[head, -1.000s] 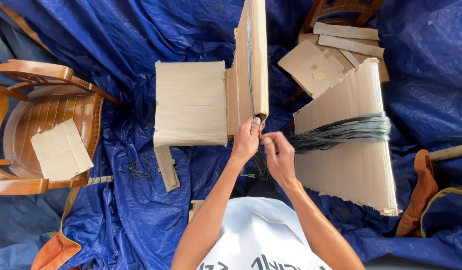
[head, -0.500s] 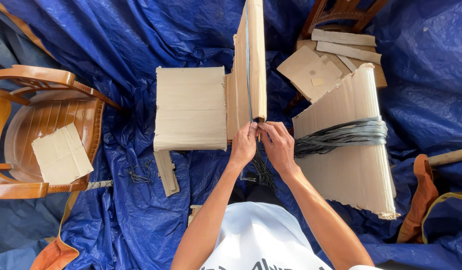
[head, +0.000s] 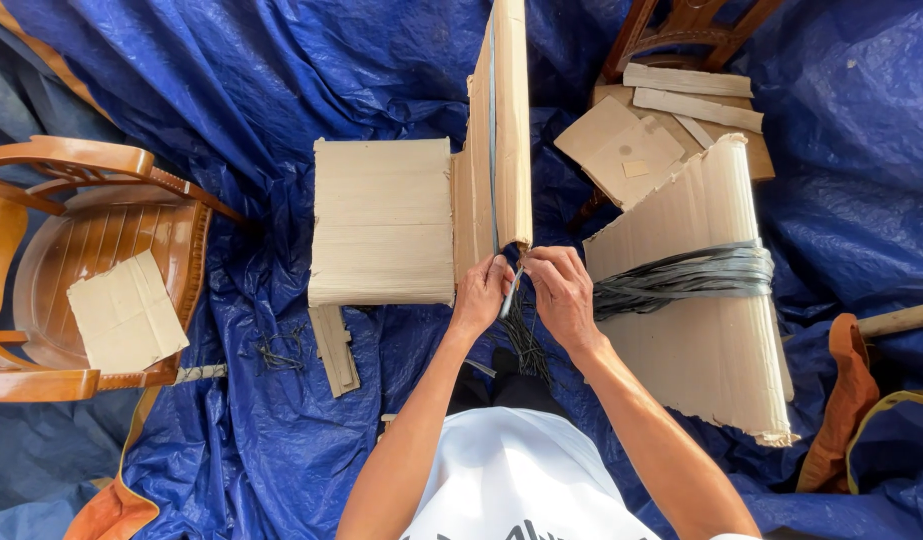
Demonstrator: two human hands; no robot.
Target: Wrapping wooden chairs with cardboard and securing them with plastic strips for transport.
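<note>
Far left of the hands, a wooden chair holds a cardboard scrap; blue tarp lies open between. Just left of them sits a flat cardboard stack. The upright cardboard bundle, tan and strapped lengthwise, stands directly above. The left hand and right hand pinch the dark strap at its lower edge, fingers closed. Right lies a tied cardboard roll.
</note>
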